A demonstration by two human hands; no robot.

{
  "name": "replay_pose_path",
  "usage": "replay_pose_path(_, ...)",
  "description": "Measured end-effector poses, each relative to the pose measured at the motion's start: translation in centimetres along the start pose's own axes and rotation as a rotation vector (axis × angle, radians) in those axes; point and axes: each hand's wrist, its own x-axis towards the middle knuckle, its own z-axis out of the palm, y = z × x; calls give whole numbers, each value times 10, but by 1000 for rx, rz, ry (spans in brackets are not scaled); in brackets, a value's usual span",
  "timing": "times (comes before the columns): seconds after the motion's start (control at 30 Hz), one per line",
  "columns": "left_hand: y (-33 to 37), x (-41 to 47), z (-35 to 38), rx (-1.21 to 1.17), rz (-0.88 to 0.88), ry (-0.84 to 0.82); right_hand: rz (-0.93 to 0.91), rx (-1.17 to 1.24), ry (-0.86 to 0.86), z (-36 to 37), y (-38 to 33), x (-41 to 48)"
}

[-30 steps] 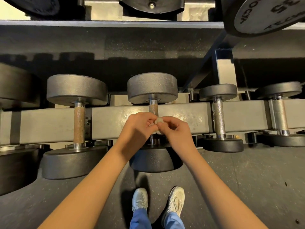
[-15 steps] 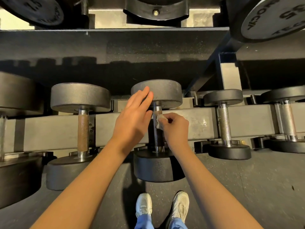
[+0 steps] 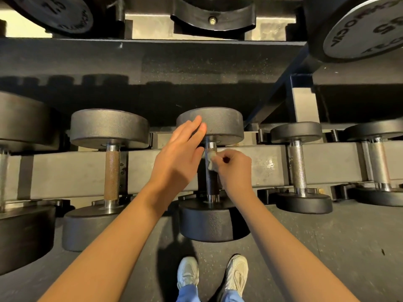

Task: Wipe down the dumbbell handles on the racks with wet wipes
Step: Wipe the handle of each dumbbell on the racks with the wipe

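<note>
Right hand presses wipe on dumbbell handle; left hand flat

You are standing in a gym's free-weight area. Dumbbells sit in a row across a steel rack directly under your fingers. Beyond your fingers, an upper shelf carries numbered weights. Speckled rubber flooring lies behind your fingers, toward your feet.
</note>
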Motion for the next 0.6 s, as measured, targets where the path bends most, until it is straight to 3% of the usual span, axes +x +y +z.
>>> replay_pose_path(0.17,-4,1,-2,16,24,-24,29,60,72,5,-4,9)
replay_pose_path(0.6,-2,-5,-4,4,29,-72,132,-261,-277,-19,10,-30)
